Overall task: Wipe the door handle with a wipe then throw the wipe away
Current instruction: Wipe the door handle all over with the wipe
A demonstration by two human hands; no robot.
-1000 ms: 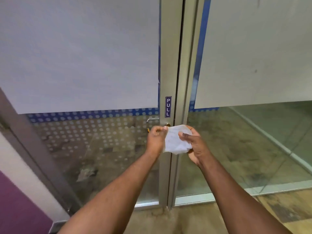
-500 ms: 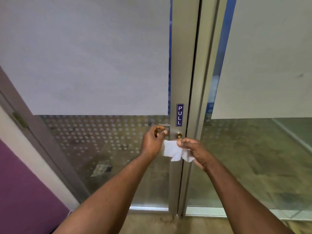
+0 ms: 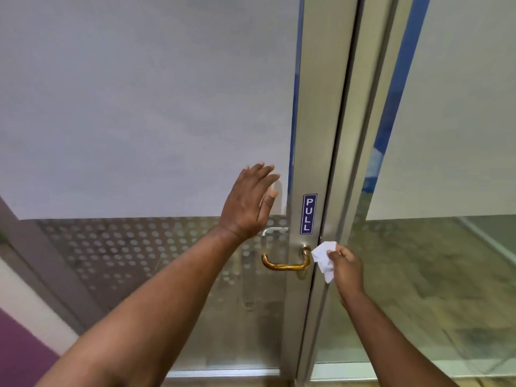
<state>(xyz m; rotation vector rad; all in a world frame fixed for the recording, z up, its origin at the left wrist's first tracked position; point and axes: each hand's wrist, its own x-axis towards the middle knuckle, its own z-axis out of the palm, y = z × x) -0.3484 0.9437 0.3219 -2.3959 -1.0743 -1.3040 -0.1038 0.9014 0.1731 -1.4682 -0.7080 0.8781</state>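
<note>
A brass lever door handle point(image 3: 284, 264) juts out to the left from the metal door stile point(image 3: 315, 135), below a blue PULL sticker point(image 3: 308, 213). My right hand point(image 3: 346, 268) pinches a crumpled white wipe point(image 3: 324, 259) just right of the handle's pivot, and the wipe's edge is close to or touching that pivot. My left hand point(image 3: 250, 202) is raised above the handle with its fingers spread, flat against or close to the frosted glass of the door. It holds nothing.
The left door has frosted glass point(image 3: 139, 107) above and a dotted clear band point(image 3: 125, 252) below. A second glass door point(image 3: 446, 135) stands to the right. A purple and white wall point(image 3: 19, 331) is at the lower left. No bin is in view.
My left hand let go of the wipe and rose onto the glass, uncovering the handle. My right hand kept the wipe and now holds it beside the handle's pivot. The view moved closer.
</note>
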